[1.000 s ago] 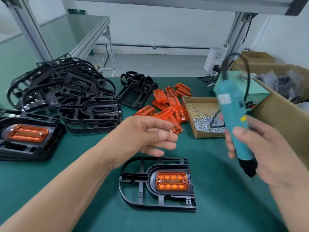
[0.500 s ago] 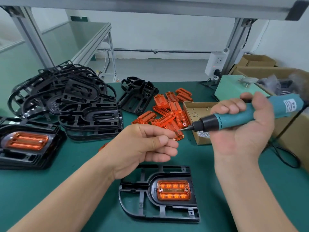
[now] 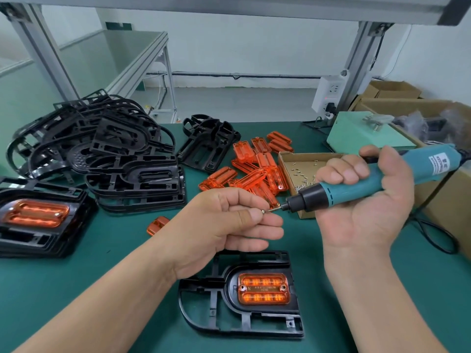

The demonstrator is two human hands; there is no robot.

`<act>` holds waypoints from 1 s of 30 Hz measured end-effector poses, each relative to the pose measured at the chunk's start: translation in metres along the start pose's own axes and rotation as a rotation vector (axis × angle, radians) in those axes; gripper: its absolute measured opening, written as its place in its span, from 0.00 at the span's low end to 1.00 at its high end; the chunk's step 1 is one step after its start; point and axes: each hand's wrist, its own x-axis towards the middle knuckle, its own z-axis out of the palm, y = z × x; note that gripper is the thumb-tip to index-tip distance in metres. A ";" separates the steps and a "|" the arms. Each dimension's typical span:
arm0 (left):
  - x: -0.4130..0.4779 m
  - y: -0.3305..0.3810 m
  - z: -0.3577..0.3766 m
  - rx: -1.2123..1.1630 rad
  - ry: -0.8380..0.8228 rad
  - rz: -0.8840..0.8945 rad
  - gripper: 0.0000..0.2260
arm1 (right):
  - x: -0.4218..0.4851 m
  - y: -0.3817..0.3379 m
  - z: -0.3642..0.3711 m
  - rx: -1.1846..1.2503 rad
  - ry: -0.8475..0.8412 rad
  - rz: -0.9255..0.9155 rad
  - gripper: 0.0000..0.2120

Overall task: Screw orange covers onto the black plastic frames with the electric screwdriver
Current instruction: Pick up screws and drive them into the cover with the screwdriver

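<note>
A black plastic frame [image 3: 211, 314] lies near the front edge of the green table, with an orange cover [image 3: 263, 289] seated in its recess. Above it, my right hand [image 3: 364, 207] grips a teal electric screwdriver [image 3: 356, 184] held almost level, bit pointing left. My left hand [image 3: 224, 225] pinches a small screw [image 3: 263, 211] between thumb and forefinger, right at the bit's tip. Loose orange covers [image 3: 254, 171] are heaped at mid-table beside a cardboard box of screws [image 3: 303, 169].
Empty black frames [image 3: 127, 161] are piled at the left, with two more frames [image 3: 206, 146] behind. A stack of frames with orange covers fitted [image 3: 38, 220] sits at far left. One orange cover [image 3: 156, 225] lies alone. A green unit [image 3: 362, 138] and cardboard boxes [image 3: 448, 205] line the right.
My right hand swung the screwdriver from upright to level and brought its bit leftward to my left hand. My left fingers closed into a pinch and the screw now meets the bit tip.
</note>
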 end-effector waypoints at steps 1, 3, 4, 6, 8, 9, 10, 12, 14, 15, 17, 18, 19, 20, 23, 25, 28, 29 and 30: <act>0.000 0.000 0.000 0.004 0.000 0.001 0.07 | 0.000 0.000 0.000 -0.002 -0.002 -0.002 0.08; 0.000 -0.001 0.000 0.012 0.000 -0.001 0.07 | -0.001 0.001 0.000 -0.001 -0.004 -0.003 0.08; 0.000 -0.001 0.000 0.017 0.001 -0.003 0.07 | -0.001 0.001 0.000 0.002 -0.005 -0.001 0.08; 0.000 -0.002 0.000 0.025 0.004 -0.003 0.07 | -0.001 0.002 0.000 0.004 -0.010 0.000 0.08; 0.001 -0.004 0.001 0.029 0.007 0.001 0.07 | -0.002 0.003 0.000 -0.010 -0.018 -0.005 0.08; 0.000 -0.004 0.001 0.030 0.009 0.006 0.06 | -0.002 0.004 -0.001 -0.015 -0.022 -0.004 0.08; 0.001 -0.005 0.002 0.030 0.013 0.012 0.06 | -0.002 0.003 -0.001 -0.019 -0.027 -0.005 0.08; 0.001 -0.005 0.002 0.026 0.019 0.021 0.05 | -0.002 0.002 -0.002 -0.016 -0.028 -0.008 0.08; 0.001 -0.004 0.001 0.018 0.020 0.026 0.05 | -0.001 0.001 -0.003 -0.003 -0.020 -0.011 0.09; 0.001 -0.003 0.001 0.017 0.020 0.026 0.06 | -0.001 0.001 -0.004 -0.001 -0.013 -0.013 0.09; 0.000 -0.003 0.001 0.016 0.021 0.023 0.06 | -0.001 0.001 -0.004 -0.009 -0.003 -0.018 0.09; 0.000 -0.003 0.002 0.015 0.022 0.021 0.05 | -0.001 0.001 -0.004 -0.015 0.000 -0.020 0.09; 0.000 -0.003 0.002 0.017 0.023 0.020 0.05 | -0.001 0.001 -0.004 -0.019 0.001 -0.021 0.09; 0.000 -0.003 0.002 0.021 0.024 0.022 0.05 | -0.002 0.001 -0.004 -0.020 0.002 -0.020 0.08; 0.000 -0.004 0.002 0.050 0.046 0.046 0.05 | -0.002 0.002 -0.004 -0.034 0.000 -0.026 0.08; 0.001 -0.005 0.003 0.097 0.085 0.078 0.04 | -0.004 0.005 -0.004 -0.060 0.012 -0.044 0.08; 0.002 -0.011 0.003 0.239 0.169 0.165 0.05 | -0.007 0.012 -0.004 -0.063 0.046 -0.047 0.11; 0.003 -0.013 0.003 0.291 0.188 0.195 0.07 | -0.008 0.013 -0.005 -0.053 0.067 -0.038 0.12; 0.003 -0.015 0.004 0.335 0.198 0.222 0.08 | -0.008 0.014 -0.006 -0.039 0.096 -0.026 0.12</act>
